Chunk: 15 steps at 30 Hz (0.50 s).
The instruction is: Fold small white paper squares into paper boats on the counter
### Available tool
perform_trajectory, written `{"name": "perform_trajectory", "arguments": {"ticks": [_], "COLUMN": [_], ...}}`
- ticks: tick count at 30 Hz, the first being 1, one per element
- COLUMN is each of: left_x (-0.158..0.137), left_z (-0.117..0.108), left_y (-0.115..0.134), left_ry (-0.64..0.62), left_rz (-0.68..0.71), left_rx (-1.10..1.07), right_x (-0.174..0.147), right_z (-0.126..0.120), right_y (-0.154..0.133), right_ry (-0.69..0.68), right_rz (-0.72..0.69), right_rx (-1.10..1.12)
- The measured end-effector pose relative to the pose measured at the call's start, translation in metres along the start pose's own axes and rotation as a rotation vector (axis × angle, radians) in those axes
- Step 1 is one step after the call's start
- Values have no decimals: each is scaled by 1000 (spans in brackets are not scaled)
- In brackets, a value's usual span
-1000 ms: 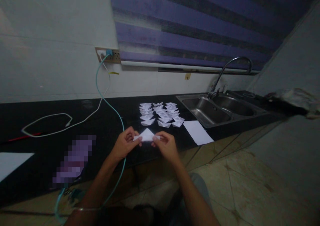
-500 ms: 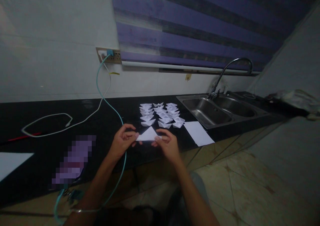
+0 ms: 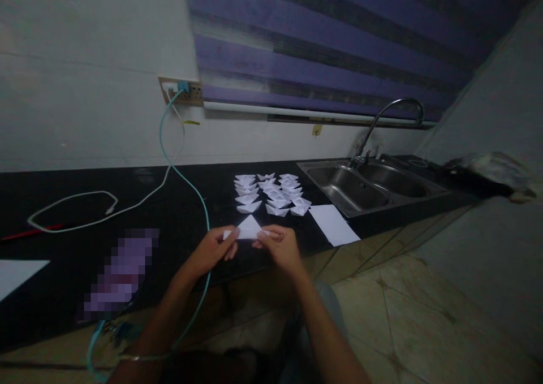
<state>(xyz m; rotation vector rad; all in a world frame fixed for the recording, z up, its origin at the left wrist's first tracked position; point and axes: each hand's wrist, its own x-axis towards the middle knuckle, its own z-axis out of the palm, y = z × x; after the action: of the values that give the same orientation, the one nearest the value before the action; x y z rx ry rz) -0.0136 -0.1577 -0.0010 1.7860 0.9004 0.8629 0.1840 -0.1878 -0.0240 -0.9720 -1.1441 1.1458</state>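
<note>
A white sheet of paper [image 3: 250, 227], folded to a triangle with a band along its lower edge, is held up between my hands. My left hand [image 3: 217, 247] pinches its left end, thumb on the near face. On the right end, my right hand [image 3: 280, 245] grips with the thumb in front and fingers curled behind. Just beyond stand several folded paper boats [image 3: 249, 205] in three columns on the black counter [image 3: 169, 214]. A stack of white paper [image 3: 334, 225] lies right of the boats, at the counter's front edge.
A steel double sink [image 3: 339, 187] with a curved faucet [image 3: 369, 129] is at the right. A teal cable [image 3: 195, 189] runs from the wall socket past my left arm. A white cable [image 3: 139, 204], a blurred-out purple object [image 3: 123, 271] and another paper sheet [image 3: 19, 274] lie left.
The fingers of my left hand have closed in around the paper's left end. A folded band now shows along the triangle's bottom. The view has shifted slightly.
</note>
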Motion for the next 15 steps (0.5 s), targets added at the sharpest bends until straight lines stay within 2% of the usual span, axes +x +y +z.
{"name": "perform_trajectory", "arguments": {"ticks": [3,8,15], "left_x": [-2,-2,-3], "left_z": [1,1,2], "left_y": [3,3,3], "left_ry": [7,16,-106], "left_rz": [12,13,-85], "left_rx": [103,83,46], "right_x": [0,0,2], "right_z": [0,0,2], "right_y": [0,-2,0], "right_ry": [-28,-36,-60], "right_rz": [-11,-9,11], "right_rx": [-9,-21,2]}}
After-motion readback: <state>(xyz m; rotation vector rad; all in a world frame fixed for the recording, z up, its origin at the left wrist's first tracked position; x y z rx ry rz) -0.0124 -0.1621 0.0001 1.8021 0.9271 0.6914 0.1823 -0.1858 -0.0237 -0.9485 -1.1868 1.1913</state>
